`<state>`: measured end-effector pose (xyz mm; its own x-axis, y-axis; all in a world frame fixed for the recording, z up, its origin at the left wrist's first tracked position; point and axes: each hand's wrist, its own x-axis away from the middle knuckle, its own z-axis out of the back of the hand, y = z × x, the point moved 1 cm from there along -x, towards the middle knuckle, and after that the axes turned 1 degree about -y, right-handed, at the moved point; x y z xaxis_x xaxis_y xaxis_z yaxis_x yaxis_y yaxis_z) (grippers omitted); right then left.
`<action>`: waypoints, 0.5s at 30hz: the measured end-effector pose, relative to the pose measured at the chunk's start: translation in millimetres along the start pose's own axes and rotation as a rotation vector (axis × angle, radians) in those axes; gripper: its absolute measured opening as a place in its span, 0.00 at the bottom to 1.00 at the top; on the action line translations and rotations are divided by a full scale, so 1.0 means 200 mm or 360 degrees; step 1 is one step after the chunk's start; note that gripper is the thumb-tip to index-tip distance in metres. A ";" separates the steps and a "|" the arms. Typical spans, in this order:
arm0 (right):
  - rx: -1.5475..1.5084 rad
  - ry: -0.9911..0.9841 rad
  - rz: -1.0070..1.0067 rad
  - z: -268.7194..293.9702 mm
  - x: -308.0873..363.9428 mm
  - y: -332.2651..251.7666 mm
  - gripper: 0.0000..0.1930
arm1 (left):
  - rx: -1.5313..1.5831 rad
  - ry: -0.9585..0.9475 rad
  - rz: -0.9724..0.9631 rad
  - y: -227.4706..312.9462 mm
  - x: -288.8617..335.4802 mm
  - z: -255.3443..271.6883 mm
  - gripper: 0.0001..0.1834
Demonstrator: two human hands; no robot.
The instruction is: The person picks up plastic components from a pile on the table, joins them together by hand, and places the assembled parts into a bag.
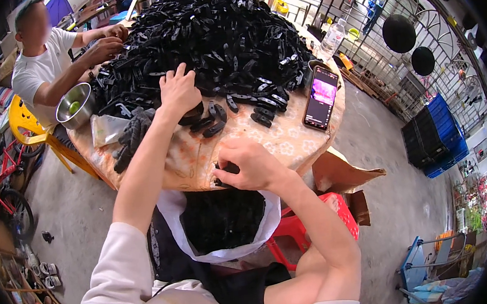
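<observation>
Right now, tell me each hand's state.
Left hand: fingers spread, reaching into the pile of black parts.
Right hand: closed on a black part.

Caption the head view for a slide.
Left hand reaches into heaped small black plastic pieces; right hand holds some above white bag.

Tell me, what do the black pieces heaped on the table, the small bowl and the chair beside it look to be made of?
The black pieces look like moulded plastic: uniform shapes with dull glints. The bowl seems to be polished steel, silvery and mirror-bright. The yellow chair looks like smooth plastic, evenly coloured. The left hand rests on the heap; the right hand holds one piece at the table edge.
</observation>
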<state>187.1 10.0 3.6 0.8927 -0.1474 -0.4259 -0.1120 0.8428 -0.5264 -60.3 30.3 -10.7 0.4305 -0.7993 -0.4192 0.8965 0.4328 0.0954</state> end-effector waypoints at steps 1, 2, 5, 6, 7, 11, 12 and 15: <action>0.0032 -0.0043 -0.0017 0.00 0.00 -0.01 0.11 | 0.0140 -0.0010 -0.0086 -0.03 0.00 0.00 0.21; 0.0064 -0.0087 -0.0034 0.01 -0.01 -0.01 0.12 | 0.0280 -0.0020 -0.0172 -0.04 0.01 -0.01 0.18; -0.0011 -0.0149 -0.0090 0.01 0.00 -0.01 0.11 | 0.0368 0.0085 -0.0298 -0.03 0.03 -0.01 0.15; -0.0012 -0.0149 -0.0090 0.02 0.00 -0.01 0.11 | 0.0433 0.0054 -0.0336 -0.03 0.03 0.00 0.15; -0.0032 -0.0198 -0.0152 0.03 -0.01 -0.03 0.12 | 0.0433 0.0054 -0.0335 -0.02 0.04 0.01 0.15; -0.0054 -0.0395 -0.0241 0.03 -0.01 -0.03 0.15 | 0.0615 0.0057 -0.0308 0.02 0.07 0.05 0.15; -0.0052 -0.0396 -0.0237 0.03 -0.01 -0.03 0.15 | 0.0664 0.0038 -0.0305 0.02 0.07 0.06 0.15; -0.0049 -0.0375 -0.0212 0.04 -0.01 -0.03 0.17 | 0.0864 0.0213 -0.0317 0.04 0.07 0.08 0.14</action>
<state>189.2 9.0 12.9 0.9769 -0.1286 -0.1704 0.0033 0.8073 -0.5902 -45.3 15.8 -1.9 0.2632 -0.7684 -0.5833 0.8994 -0.0233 0.4365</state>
